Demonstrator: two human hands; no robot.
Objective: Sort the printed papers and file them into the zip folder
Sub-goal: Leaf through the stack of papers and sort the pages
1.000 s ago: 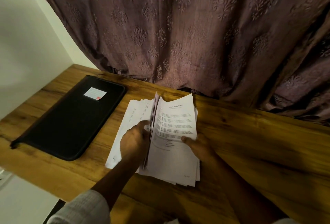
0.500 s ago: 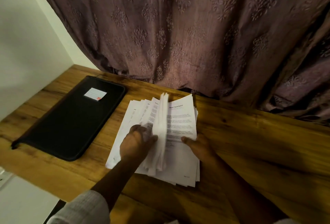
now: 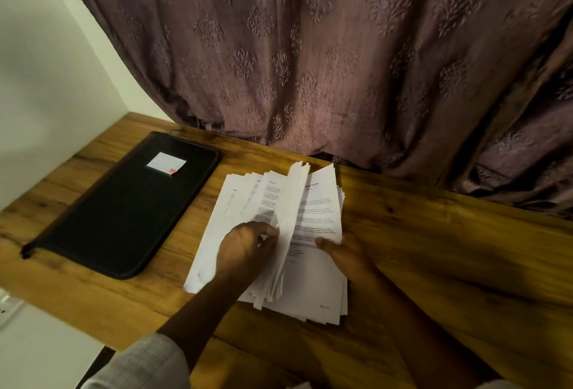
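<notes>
Papers: several have swung further left, standing on edge; sorting continues.
Left hand: grip pinches those lifted.
Right hand: thumb pins the rest; grip unclear.
</notes>
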